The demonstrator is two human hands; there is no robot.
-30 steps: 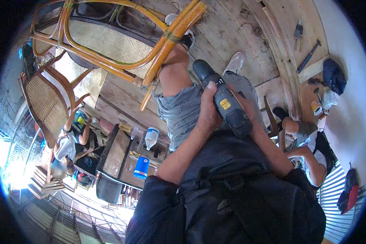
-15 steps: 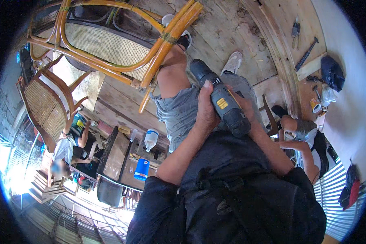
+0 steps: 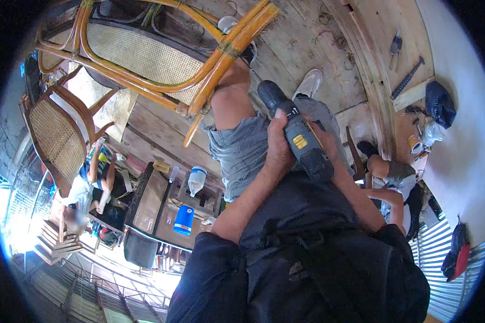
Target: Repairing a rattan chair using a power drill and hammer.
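Observation:
A black cordless drill with a yellow patch on its side lies lengthwise in front of my dark shirt, its rounded chuck end pointing away from me. My left hand is closed around its left side, thumb on top of the body. On the other side my right hand grips it too, its fingers partly hidden behind the drill. Ahead and to the left stands a glossy rattan seat frame with a woven cane panel, close by my bare knee.
A wooden cane-back chair stands left, near a person. A white bottle and blue container sit on a bench. Pliers, a dark bar-like tool and a black cap lie right; another person sits nearby.
My view has shifted slightly. Both hands keep the drill in nearly the same place and pose. At the left, the other person's arms have moved.

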